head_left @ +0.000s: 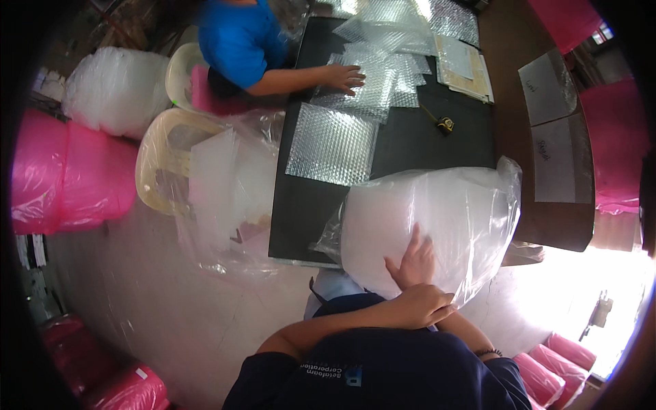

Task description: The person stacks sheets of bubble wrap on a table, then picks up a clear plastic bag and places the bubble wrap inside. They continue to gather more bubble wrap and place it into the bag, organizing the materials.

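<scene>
A large clear plastic bag (471, 212) full of white foam-like sheets lies on the near end of the dark table. My right hand (413, 263) rests flat on its near side, fingers spread. Crossing over my right wrist, my left hand (427, 305) has its fingers curled close to the bag's lower edge; what they grip, if anything, is hidden. Beyond the bag lies a silvery bubble-wrap pouch (331, 145). Farther off, another person's hand (344, 78) touches a spread pile of similar pouches (376, 85).
A tape measure (445, 125) and papers (465, 68) lie on the dark table (403, 147). To the left are cream plastic chairs (154, 160), one holding bagged white sheets (229, 171). Pink wrapped rolls (75, 174) stand farther left. A brown board (509, 82) edges the table's right side.
</scene>
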